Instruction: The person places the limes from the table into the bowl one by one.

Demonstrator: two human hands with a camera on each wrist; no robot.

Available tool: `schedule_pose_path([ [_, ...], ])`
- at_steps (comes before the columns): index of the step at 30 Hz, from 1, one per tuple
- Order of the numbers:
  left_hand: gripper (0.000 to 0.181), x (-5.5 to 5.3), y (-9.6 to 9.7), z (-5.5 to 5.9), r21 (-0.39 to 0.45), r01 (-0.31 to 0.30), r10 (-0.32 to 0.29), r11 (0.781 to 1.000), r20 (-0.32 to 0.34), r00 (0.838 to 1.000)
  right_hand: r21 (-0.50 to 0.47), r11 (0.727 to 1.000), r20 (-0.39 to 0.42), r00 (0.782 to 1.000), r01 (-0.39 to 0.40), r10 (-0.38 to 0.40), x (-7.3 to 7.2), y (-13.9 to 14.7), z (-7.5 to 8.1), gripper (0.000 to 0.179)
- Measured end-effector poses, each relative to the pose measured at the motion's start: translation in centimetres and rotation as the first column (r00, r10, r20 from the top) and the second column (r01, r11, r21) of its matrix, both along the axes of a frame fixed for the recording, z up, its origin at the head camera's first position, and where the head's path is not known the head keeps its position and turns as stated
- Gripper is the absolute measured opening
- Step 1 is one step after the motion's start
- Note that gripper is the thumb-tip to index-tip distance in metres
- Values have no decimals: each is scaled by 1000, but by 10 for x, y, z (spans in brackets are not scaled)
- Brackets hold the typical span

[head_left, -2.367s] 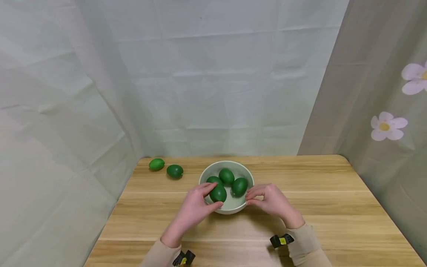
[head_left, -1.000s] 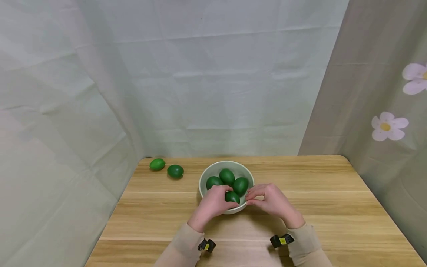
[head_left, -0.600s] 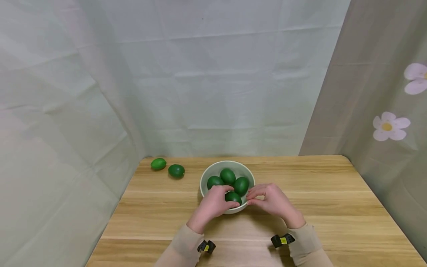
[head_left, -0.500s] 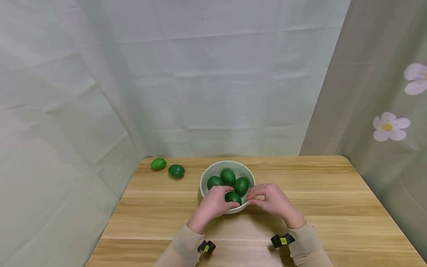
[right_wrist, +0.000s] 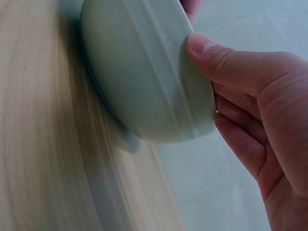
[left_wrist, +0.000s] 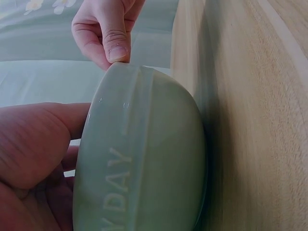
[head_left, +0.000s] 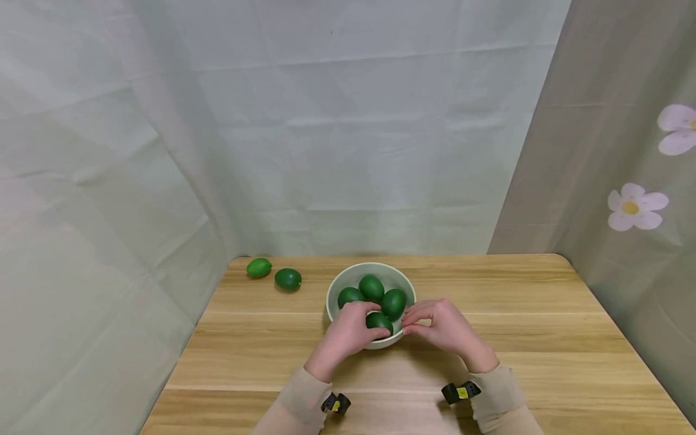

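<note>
A pale green bowl (head_left: 374, 344) stands on the wooden table, raised lettering on its outer wall in the left wrist view. Inside it my left hand (head_left: 350, 329) reaches over the near rim, thumb and fingers around a dark green avocado (head_left: 379, 324) low at the front. Three more avocados lie behind it: one at the left (head_left: 350, 296), one at the back (head_left: 371, 288) and one at the right (head_left: 394, 303). My right hand (head_left: 443, 326) pinches the bowl's right rim, thumb outside, as the right wrist view (right_wrist: 255, 82) also shows.
At the table's back left lie a brighter green lime (head_left: 258, 267) and another dark green avocado (head_left: 288, 279). Pale cloth (head_left: 359, 151) hangs behind the table (head_left: 516, 314) and at its sides. Each wrist carries a small black camera.
My left hand has shifted right with the avocado, from the bowl's left side to its front; over the last second it stays nearly still. My right hand has kept its place on the rim.
</note>
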State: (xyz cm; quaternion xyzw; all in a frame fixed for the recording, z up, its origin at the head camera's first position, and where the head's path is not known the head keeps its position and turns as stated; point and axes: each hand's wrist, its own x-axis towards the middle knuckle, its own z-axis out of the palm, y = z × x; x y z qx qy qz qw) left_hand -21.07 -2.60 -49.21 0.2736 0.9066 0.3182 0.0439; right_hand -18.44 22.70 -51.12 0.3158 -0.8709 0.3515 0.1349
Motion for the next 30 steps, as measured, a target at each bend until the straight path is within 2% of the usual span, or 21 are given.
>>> schedule_pose_path([
  [12,46,-1,-1,-3,25,5,-4,1000,-12,1000,6,1000,-11,1000,2,-2,0,0,-1,11],
  [21,44,-2,-1,-2,71,-19,21,997,-31,999,7,1000,-5,1000,3,-3,-1,0,-1,11],
  [30,31,-1,1,-1,89,-9,15,996,-65,998,1,1000,-28,1000,-6,6,-3,0,-2,11],
])
